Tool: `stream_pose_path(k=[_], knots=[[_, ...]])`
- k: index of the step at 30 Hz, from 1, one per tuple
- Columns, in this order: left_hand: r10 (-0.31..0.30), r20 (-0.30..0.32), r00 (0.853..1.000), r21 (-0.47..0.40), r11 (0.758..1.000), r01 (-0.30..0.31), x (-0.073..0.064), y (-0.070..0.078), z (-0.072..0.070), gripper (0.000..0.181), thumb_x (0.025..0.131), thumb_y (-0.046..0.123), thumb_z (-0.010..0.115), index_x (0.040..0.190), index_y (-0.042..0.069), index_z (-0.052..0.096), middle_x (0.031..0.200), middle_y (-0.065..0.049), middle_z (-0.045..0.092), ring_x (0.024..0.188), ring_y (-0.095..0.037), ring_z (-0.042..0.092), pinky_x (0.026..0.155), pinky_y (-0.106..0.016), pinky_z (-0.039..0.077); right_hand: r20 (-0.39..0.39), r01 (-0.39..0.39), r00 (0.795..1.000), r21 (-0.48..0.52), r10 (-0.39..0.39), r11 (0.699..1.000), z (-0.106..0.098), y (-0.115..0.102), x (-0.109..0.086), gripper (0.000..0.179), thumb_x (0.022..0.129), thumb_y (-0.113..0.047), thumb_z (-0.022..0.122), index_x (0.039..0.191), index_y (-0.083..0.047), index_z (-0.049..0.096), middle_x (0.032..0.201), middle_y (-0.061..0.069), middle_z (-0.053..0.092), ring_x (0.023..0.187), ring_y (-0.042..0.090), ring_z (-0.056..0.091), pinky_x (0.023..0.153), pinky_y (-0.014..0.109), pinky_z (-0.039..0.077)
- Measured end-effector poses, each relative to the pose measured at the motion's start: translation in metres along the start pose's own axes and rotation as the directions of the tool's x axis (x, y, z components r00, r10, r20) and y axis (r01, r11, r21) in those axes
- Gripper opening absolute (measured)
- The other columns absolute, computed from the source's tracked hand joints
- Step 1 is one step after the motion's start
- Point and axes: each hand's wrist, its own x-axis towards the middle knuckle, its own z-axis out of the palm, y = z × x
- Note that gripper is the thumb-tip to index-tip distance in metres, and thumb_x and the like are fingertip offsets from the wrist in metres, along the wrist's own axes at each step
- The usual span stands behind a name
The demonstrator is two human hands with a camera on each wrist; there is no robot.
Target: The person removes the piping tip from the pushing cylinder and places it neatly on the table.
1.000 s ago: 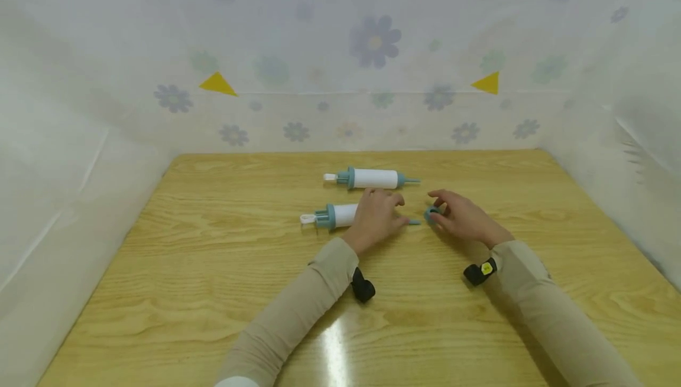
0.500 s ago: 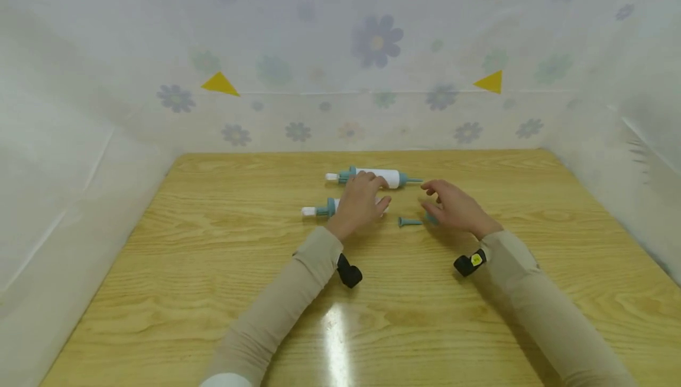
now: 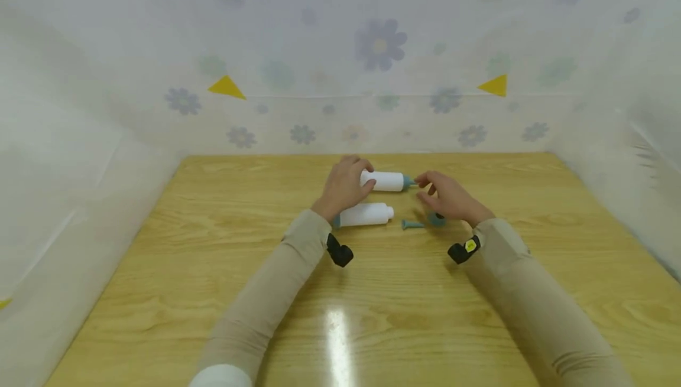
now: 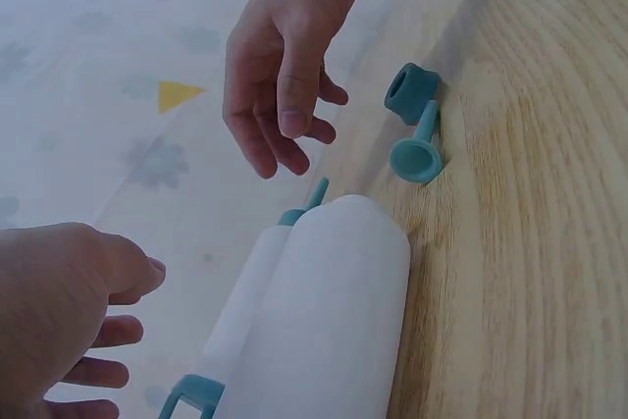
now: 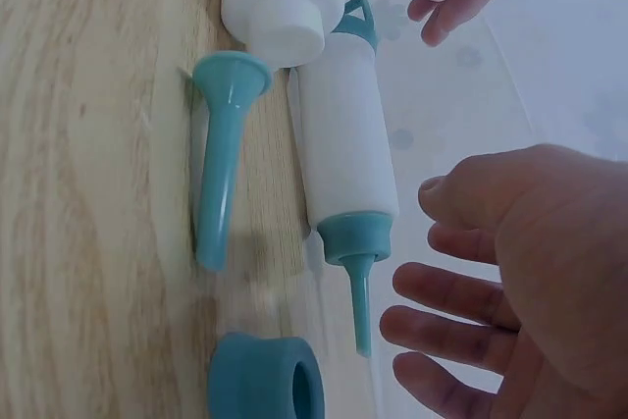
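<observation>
In the head view my left hand (image 3: pixel 344 183) is over the left end of the far white squeeze bottle (image 3: pixel 387 181). The left wrist view shows its fingers relaxed and apart from the bottle. That bottle has a teal collar and thin teal spout (image 5: pixel 361 306). My right hand (image 3: pixel 449 198) hovers beside the spout tip, its fingers spread and holding nothing. Nearer to me lies a second white bottle (image 3: pixel 367 214) with a bare neck, its left end partly behind my left hand. A loose teal nozzle (image 5: pixel 221 164) and a teal screw ring (image 5: pixel 260 380) rest right of it.
Both bottles lie on their sides on a wood-grain table (image 3: pixel 266 292). Flower-print white sheeting (image 3: pixel 380 44) stands behind and at both sides, with yellow triangles (image 3: pixel 495 85) on it. Each wrist wears a black camera (image 3: pixel 340 251).
My left hand has moved away from the near bottle to the far one. My right hand has left the teal ring on the table and shifted toward the far bottle's spout.
</observation>
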Motion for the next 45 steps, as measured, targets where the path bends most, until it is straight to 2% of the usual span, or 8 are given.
stream_pose_path(k=[3, 6, 9, 16, 25, 33, 38, 45], knots=[[-0.081, 0.053, 0.995, -0.005, 0.997, 0.081, 0.002, -0.001, 0.001, 0.027, 0.093, 0.023, 0.065, 0.114, 0.006, 0.066, 0.119, -0.013, 0.063, 0.114, -0.030, 0.054, 0.092, -0.046, 0.045, -0.017, -0.001, 1.000, -0.008, 0.001, 1.000, 0.001, 0.001, 0.005, 0.033, 0.098, -0.009, 0.054, 0.127, 0.007, 0.051, 0.117, 0.026, 0.058, 0.092, 0.032, 0.059, 0.079, 0.046, 0.051], [-0.171, 0.121, 0.978, -0.002, 0.985, 0.173, 0.003, -0.005, 0.003, 0.034, 0.093, 0.026, 0.063, 0.122, 0.007, 0.063, 0.127, -0.014, 0.059, 0.121, -0.031, 0.051, 0.100, -0.049, 0.040, -0.021, 0.000, 1.000, -0.001, 0.000, 1.000, 0.006, 0.002, 0.011, 0.032, 0.098, -0.009, 0.054, 0.125, 0.008, 0.052, 0.115, 0.026, 0.058, 0.091, 0.032, 0.059, 0.080, 0.047, 0.050], [-0.211, 0.154, 0.965, -0.012, 0.977, 0.215, 0.004, -0.010, 0.006, 0.037, 0.095, 0.027, 0.062, 0.126, 0.008, 0.060, 0.131, -0.013, 0.057, 0.124, -0.030, 0.049, 0.102, -0.048, 0.038, -0.025, -0.004, 1.000, 0.017, 0.004, 1.000, 0.010, 0.002, 0.016, 0.032, 0.097, -0.007, 0.056, 0.124, 0.008, 0.052, 0.114, 0.026, 0.059, 0.090, 0.033, 0.059, 0.080, 0.047, 0.050], [-0.224, 0.121, 0.967, -0.108, 0.965, 0.237, 0.009, -0.024, 0.009, 0.040, 0.092, 0.028, 0.066, 0.126, 0.009, 0.060, 0.133, -0.011, 0.056, 0.126, -0.029, 0.047, 0.104, -0.048, 0.038, -0.081, 0.012, 0.997, 0.053, -0.007, 0.999, 0.014, 0.002, 0.028, 0.028, 0.095, -0.003, 0.056, 0.120, 0.009, 0.054, 0.115, 0.027, 0.057, 0.091, 0.035, 0.057, 0.081, 0.048, 0.048], [-0.285, 0.238, 0.929, -0.072, 0.948, 0.310, 0.008, -0.038, 0.011, 0.060, 0.084, 0.031, 0.076, 0.135, 0.010, 0.054, 0.140, -0.008, 0.053, 0.130, -0.030, 0.045, 0.112, -0.049, 0.029, -0.043, -0.103, 0.993, 0.082, 0.107, 0.991, 0.024, 0.008, 0.039, 0.040, 0.093, -0.005, 0.059, 0.129, 0.008, 0.050, 0.118, 0.027, 0.046, 0.099, 0.039, 0.054, 0.088, 0.049, 0.049], [-0.266, 0.255, 0.930, -0.143, 0.941, 0.308, 0.010, -0.042, 0.015, 0.059, 0.081, 0.015, 0.078, 0.135, 0.012, 0.055, 0.136, -0.009, 0.057, 0.118, -0.030, 0.054, 0.111, -0.049, 0.023, -0.043, -0.058, 0.997, 0.002, 0.058, 0.998, 0.028, 0.009, 0.048, 0.040, 0.091, -0.003, 0.063, 0.126, 0.014, 0.052, 0.115, 0.030, 0.050, 0.104, 0.041, 0.051, 0.090, 0.049, 0.050], [-0.295, 0.267, 0.917, -0.189, 0.918, 0.350, 0.010, -0.045, 0.018, 0.057, 0.082, 0.008, 0.073, 0.136, 0.013, 0.054, 0.135, -0.009, 0.057, 0.114, -0.031, 0.054, 0.107, -0.047, 0.031, -0.046, -0.018, 0.999, -0.058, 0.015, 0.998, 0.030, 0.009, 0.051, 0.038, 0.089, -0.004, 0.065, 0.122, 0.013, 0.056, 0.112, 0.029, 0.056, 0.103, 0.041, 0.050, 0.092, 0.051, 0.044], [-0.313, 0.286, 0.906, -0.240, 0.892, 0.384, 0.010, -0.044, 0.020, 0.060, 0.082, 0.003, 0.071, 0.138, 0.013, 0.052, 0.136, -0.010, 0.055, 0.111, -0.031, 0.053, 0.088, -0.043, 0.047, 0.001, -0.093, 0.996, -0.129, 0.094, 0.987, 0.031, 0.006, 0.048, 0.044, 0.093, -0.014, 0.063, 0.130, 0.007, 0.054, 0.119, 0.027, 0.057, 0.106, 0.043, 0.046, 0.085, 0.053, 0.033]])
